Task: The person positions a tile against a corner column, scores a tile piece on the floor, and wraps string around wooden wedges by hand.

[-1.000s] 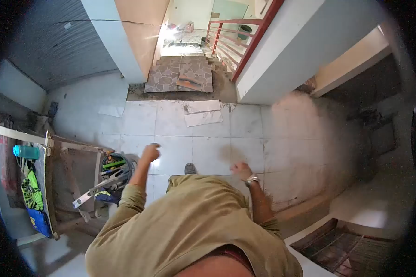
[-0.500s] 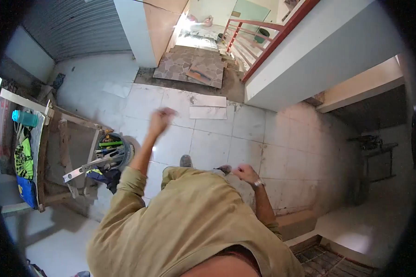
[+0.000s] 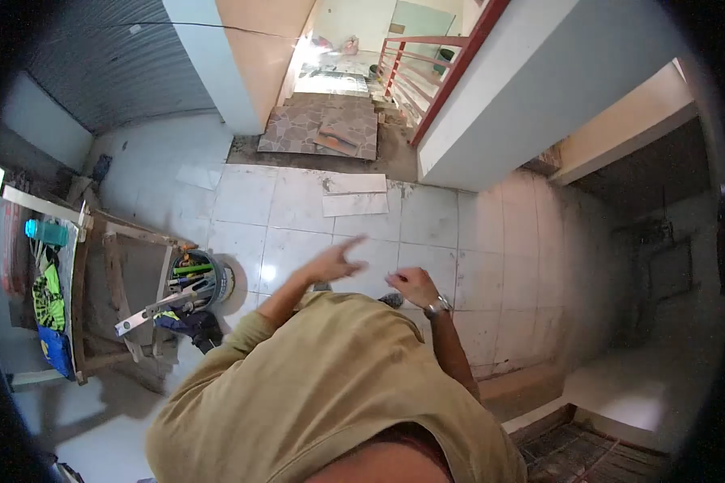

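Both hands are held in front of my body, above the white tiled floor point(image 3: 435, 213). My left hand point(image 3: 336, 262) is open, its thumb and fingers spread, and no object shows in it. Close to its right, my right hand point(image 3: 413, 285) has its fingers curled in. Anything inside that grip is hidden or too small to make out. A wristwatch point(image 3: 439, 305) sits on the right wrist. On the floor ahead lie two white tile strips point(image 3: 354, 204). Beyond them, a float with an orange edge point(image 3: 336, 139) rests on the stone-patterned tiles point(image 3: 290, 133).
At left stands a bucket point(image 3: 221, 282) of tools, with a spirit level point(image 3: 151, 312) slanting out beside a wooden frame point(image 3: 79, 298). A cyan bottle point(image 3: 47, 232) lies on that frame. Ahead, stairs descend beside a red railing point(image 3: 459, 88). A low wall point(image 3: 524, 88) is at right.
My left hand has come down and right, closer to my right hand. My right hand has shifted slightly up and left. The camera view has moved a little.
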Tool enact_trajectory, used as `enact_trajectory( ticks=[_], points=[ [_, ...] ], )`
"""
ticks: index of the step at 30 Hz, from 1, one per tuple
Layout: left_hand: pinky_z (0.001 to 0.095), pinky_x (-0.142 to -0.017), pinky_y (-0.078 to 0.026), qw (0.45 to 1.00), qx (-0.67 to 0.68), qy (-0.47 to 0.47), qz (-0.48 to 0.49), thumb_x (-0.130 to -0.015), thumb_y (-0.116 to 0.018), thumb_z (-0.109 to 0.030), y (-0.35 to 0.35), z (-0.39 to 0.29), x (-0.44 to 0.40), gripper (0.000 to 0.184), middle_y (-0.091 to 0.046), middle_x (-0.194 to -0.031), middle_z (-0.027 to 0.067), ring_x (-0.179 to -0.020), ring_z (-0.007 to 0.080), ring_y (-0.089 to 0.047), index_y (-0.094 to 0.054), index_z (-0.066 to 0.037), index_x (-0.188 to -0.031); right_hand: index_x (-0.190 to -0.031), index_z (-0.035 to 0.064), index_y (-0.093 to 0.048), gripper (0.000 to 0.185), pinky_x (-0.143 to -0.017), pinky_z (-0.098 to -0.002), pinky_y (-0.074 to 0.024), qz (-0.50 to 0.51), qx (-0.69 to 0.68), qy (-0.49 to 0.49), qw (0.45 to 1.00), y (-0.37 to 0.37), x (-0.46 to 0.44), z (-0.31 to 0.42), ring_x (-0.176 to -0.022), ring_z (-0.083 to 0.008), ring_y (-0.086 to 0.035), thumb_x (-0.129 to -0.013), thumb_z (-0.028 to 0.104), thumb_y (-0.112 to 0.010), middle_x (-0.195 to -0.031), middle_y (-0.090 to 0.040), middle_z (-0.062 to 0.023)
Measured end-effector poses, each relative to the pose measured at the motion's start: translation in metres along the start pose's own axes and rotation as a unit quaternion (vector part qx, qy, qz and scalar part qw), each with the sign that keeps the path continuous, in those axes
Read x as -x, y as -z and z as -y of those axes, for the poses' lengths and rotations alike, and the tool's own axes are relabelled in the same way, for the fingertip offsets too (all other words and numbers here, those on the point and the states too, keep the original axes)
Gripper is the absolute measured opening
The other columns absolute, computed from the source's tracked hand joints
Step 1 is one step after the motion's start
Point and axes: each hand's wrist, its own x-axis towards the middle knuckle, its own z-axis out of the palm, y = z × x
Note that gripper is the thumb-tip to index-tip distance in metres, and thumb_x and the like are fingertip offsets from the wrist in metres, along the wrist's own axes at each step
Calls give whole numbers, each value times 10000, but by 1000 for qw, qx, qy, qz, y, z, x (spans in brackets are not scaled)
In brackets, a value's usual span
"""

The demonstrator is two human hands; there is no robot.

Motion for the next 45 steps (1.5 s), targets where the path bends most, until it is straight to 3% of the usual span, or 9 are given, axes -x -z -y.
enact_trajectory(
  ticks=[4,8,16,19,24,29,33,43,45],
  points=[
    [345,-772,-522,990,-77,-115,15,-919,-623,-252,-6,17,-43,273,-705,-996,162,-774,230,-674,-682,-26,-1060,-808,15,-655,326,-548,-339,-438,-47,19,25,998,24,-10,11,-548,-167,-495,-855,336,-682,-629,-607,-102],
    [318,-737,-524,957,-147,-155,-198,-811,-529,66,99,22,-21,198,-708,-809,129,-762,172,-660,-699,-6,-881,-808,29,-665,282,-549,-314,-439,70,-63,-74,993,24,24,-103,-589,-108,-509,-861,304,-695,-640,-620,-21],
    [388,-776,-512,870,-265,110,-402,-871,-648,-244,197,3,44,256,-695,-943,197,-870,324,-669,-689,-10,-966,-841,2,-680,222,-603,-324,-481,-27,-125,-84,988,-26,42,-134,-626,-145,-582,-874,219,-651,-694,-657,-78],
    [418,-859,-494,814,-447,105,-356,-856,-679,-259,183,76,26,386,-609,-1201,226,-1015,362,-618,-624,-43,-1171,-829,0,-646,240,-607,-370,-473,-46,-79,14,996,-46,10,-108,-614,-246,-576,-840,239,-627,-695,-613,-164],
    [425,-1005,-427,975,-205,-13,-81,-850,-708,-286,32,33,-33,606,-519,-1328,234,-1191,364,-530,-476,-74,-1368,-858,34,-671,297,-740,-413,-509,-38,-50,-16,998,-60,-12,-83,-776,-366,-631,-820,320,-603,-800,-664,-173],
    [403,-900,-496,961,-207,13,181,-873,-686,-287,-63,12,-45,610,-524,-1324,236,-1041,304,-622,-455,-86,-1400,-858,65,-708,269,-802,-412,-540,-18,-41,-251,967,-72,2,-206,-808,-307,-666,-799,319,-640,-833,-684,-187],
    [385,-900,-507,953,-214,-28,211,-868,-663,-228,-48,58,-48,580,-579,-1261,216,-1000,315,-639,-468,-62,-1388,-833,27,-695,289,-650,-358,-497,-426,-43,-206,880,-1,80,-242,-671,-219,-615,-814,315,-676,-758,-686,-88],
    [354,-730,-553,956,-175,-145,187,-873,-679,-178,-219,-109,-162,737,-506,-1352,200,-840,259,-672,-280,-62,-1482,-877,30,-697,208,-655,-376,-513,-363,-65,51,928,130,105,-177,-688,-278,-668,-857,229,-642,-738,-674,-152],
    [359,-743,-544,929,-166,-99,316,-914,-619,-137,-257,-123,-205,340,-658,-1126,152,-867,235,-674,-573,-9,-1226,-863,37,-696,204,-661,-401,-518,-308,-83,-26,948,174,138,-152,-714,-319,-669,-850,234,-647,-762,-668,-182]
  ],
)
